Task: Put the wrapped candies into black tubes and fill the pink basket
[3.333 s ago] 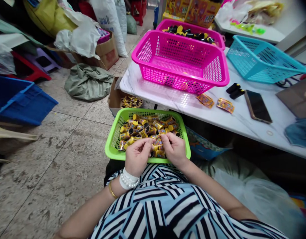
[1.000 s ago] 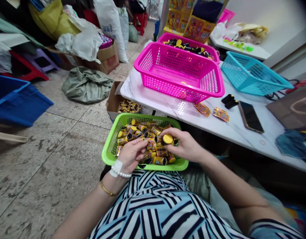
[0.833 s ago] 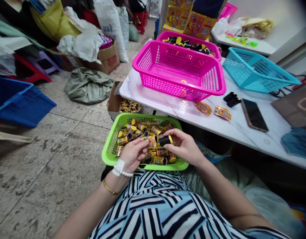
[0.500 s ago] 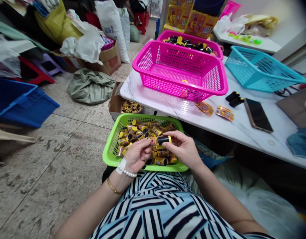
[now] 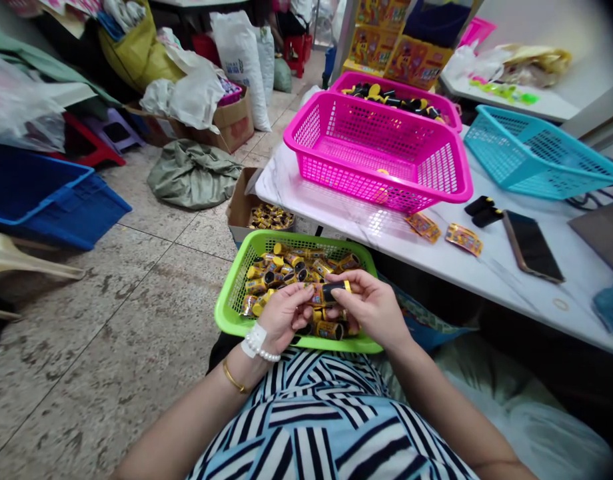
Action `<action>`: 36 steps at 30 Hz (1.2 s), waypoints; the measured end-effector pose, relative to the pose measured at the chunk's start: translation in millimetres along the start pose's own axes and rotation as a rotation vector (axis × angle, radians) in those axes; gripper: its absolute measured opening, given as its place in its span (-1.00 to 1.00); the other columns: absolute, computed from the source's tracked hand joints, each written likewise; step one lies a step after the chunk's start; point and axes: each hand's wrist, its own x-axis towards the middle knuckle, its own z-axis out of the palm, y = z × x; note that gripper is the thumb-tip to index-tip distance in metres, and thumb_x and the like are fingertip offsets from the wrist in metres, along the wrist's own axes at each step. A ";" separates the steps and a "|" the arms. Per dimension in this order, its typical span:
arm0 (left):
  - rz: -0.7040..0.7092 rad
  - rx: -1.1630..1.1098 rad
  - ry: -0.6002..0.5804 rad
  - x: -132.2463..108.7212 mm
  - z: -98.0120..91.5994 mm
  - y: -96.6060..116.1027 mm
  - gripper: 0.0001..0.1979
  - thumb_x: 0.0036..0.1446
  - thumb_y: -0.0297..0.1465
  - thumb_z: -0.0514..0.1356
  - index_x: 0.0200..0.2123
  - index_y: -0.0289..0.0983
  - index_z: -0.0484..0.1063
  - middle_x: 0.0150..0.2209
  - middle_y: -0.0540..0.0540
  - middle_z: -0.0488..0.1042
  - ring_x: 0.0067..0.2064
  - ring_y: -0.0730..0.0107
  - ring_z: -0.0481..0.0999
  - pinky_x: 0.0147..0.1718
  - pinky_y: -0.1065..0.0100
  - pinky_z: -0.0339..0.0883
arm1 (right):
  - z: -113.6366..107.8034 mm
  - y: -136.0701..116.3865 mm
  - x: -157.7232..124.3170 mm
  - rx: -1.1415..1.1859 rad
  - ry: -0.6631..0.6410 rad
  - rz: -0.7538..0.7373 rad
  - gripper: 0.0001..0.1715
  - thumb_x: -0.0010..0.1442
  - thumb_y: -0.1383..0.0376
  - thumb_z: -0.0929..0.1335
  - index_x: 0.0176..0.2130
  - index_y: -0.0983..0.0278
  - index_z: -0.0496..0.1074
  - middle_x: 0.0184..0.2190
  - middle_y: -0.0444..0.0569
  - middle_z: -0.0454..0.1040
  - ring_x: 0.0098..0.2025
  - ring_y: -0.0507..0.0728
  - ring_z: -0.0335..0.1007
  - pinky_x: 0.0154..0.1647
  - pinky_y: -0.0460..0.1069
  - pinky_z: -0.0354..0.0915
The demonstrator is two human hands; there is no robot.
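Note:
Over the green basket point(image 5: 230, 320) on my lap, my right hand point(image 5: 379, 308) pinches a small black tube with a yellow cap point(image 5: 335, 291). My left hand point(image 5: 285, 310) grips a printed orange sleeve point(image 5: 317, 295) at the tube's left end. Whether the sleeve goes around the tube or only meets it, I cannot tell, as fingers cover part of it. Several yellow-capped tubes in printed wraps point(image 5: 286, 260) lie jumbled in the basket beneath both hands.
On the white table point(image 5: 366, 227) stand a pink basket point(image 5: 386, 163), a second pink basket with black tubes point(image 5: 386, 99) and a blue basket point(image 5: 536, 157). Orange labels point(image 5: 464, 238), two black tubes point(image 5: 483, 211) and a phone point(image 5: 532, 245) lie near its front. A cardboard box point(image 5: 240, 207) sits beside the table.
The whole view has shifted a little, so the scene sits further right. My right fingers have curled more around the tube. Both hands keep hold of the tube and sleeve.

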 end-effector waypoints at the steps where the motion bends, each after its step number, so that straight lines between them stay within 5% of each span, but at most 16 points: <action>1: 0.004 -0.010 -0.005 -0.1 0.1 0.0 -0.67 -0.12 -0.35 0.46 -0.38 -0.36 0.40 -0.50 0.07 0.33 -0.62 0.70 0.29 -0.78 0.68 -0.10 | 0.8 0.1 0.0 -0.004 -0.005 -0.004 -0.56 0.04 0.08 0.48 -0.17 0.28 0.40 -0.35 -0.04 0.57 -0.52 0.12 0.56 -0.84 -0.21 0.17; 5: -0.017 -0.092 -0.010 0.4 0.4 -0.1 -0.68 -0.16 -0.40 0.46 -0.38 -0.38 0.42 -0.49 0.07 0.34 -0.64 0.74 0.22 -0.79 0.66 -0.10 | 2.5 10.2 0.6 -0.028 0.029 -0.071 -0.58 0.06 0.07 0.47 -0.18 0.25 0.37 -0.44 -0.10 0.55 -0.50 0.11 0.55 -0.73 -0.15 0.32; 11: 0.022 -0.035 0.063 -2.2 -0.5 -0.6 -0.69 -0.14 -0.35 0.45 -0.38 -0.41 0.47 -0.48 0.01 0.37 -0.61 0.70 0.25 -0.78 0.64 -0.08 | -10.6 29.5 -5.1 -0.531 0.192 -0.472 -0.74 0.11 0.23 0.46 -0.17 0.22 0.47 -0.34 -0.08 0.56 -0.39 0.05 0.50 -0.31 -0.05 0.47; 14: 0.122 0.074 0.108 -7.6 1.4 2.9 -0.63 -0.09 -0.29 0.44 -0.24 -0.37 0.49 -0.42 0.00 0.40 -0.55 0.65 0.33 -0.74 0.63 0.02 | -17.0 29.9 -9.8 -0.547 0.212 -0.578 -0.74 0.11 0.26 0.47 -0.16 0.20 0.47 -0.28 -0.07 0.54 -0.31 0.07 0.50 -0.26 -0.05 0.46; 18: 0.032 0.288 -0.112 -12.9 0.7 8.2 -0.51 -0.06 -0.22 0.43 -0.09 -0.31 0.45 -0.36 -0.04 0.45 -0.45 0.49 0.45 -0.66 0.54 0.25 | -17.0 24.5 -13.2 -0.553 0.104 -0.699 -0.68 0.10 0.29 0.49 -0.10 0.17 0.50 -0.21 -0.04 0.53 -0.17 0.12 0.49 -0.12 0.01 0.44; 21: -0.004 0.377 -0.200 -12.8 -4.5 9.2 -0.56 -0.07 -0.21 0.43 -0.21 -0.37 0.47 -0.46 -0.02 0.43 -0.50 0.52 0.41 -0.63 0.53 0.26 | -15.8 20.3 -14.3 -0.585 0.042 -0.750 -0.60 0.15 0.33 0.44 0.01 0.16 0.50 -0.16 0.01 0.49 -0.11 0.13 0.46 -0.07 0.03 0.42; 29: 0.015 0.368 -0.178 -8.4 4.9 -7.3 -0.65 -0.12 -0.29 0.46 -0.33 -0.37 0.48 -0.53 -0.02 0.47 -0.55 0.56 0.40 -0.53 0.50 0.29 | -25.3 23.8 -16.3 -0.649 -0.030 -0.734 -0.38 0.18 0.36 0.41 0.21 0.09 0.34 -0.07 0.00 0.53 -0.07 0.15 0.49 -0.01 0.06 0.42; 36: -0.072 0.317 -0.173 -12.2 5.5 1.4 -0.47 0.01 -0.11 0.36 -0.04 -0.30 0.42 -0.43 -0.09 0.52 -0.56 0.45 0.48 -0.64 0.49 0.27 | -35.8 25.7 -15.8 -0.628 -0.009 -0.859 -0.59 0.13 0.36 0.46 -0.01 0.11 0.49 -0.16 -0.01 0.60 -0.09 0.19 0.54 0.03 0.15 0.43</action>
